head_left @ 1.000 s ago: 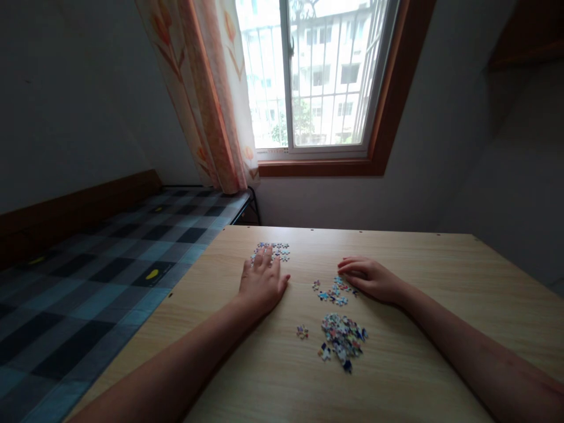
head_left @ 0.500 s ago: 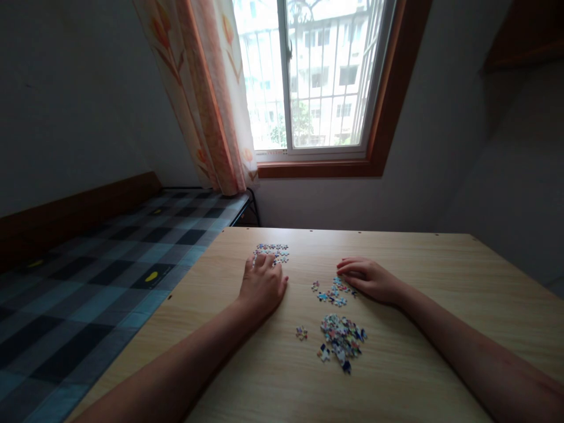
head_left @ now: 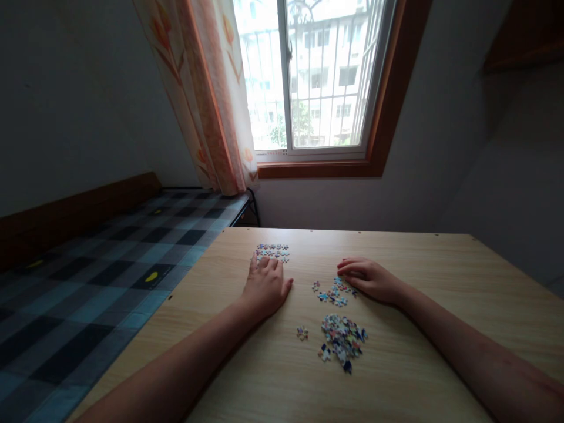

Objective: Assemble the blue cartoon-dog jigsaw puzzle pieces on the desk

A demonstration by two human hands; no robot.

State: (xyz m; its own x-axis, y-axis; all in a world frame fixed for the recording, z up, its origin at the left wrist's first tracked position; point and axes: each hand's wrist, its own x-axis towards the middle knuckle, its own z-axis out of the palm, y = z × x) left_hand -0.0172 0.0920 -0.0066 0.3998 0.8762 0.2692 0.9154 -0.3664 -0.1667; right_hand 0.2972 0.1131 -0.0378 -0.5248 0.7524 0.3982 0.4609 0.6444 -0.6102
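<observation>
My left hand rests palm down at the near edge of a block of jigsaw pieces laid in rows. Its thumb and little finger stick out sideways while the middle fingers bend over the nearest pieces, hiding some of them. My right hand lies on its side, fingers loosely stretched to the left, with nothing seen in it. Just below those fingertips is a loose scatter of jigsaw pieces, some of them light blue. Closer to me sits a heaped pile of jigsaw pieces.
All the pieces lie on a pale wooden table. A small cluster of pieces is left of the pile. Along the left side stands a bed with a checked cover. A barred window and curtain are beyond.
My left hand's fingers have drawn back toward me, bent, then partly spread again, uncovering more of the rows. My right hand has stayed in place.
</observation>
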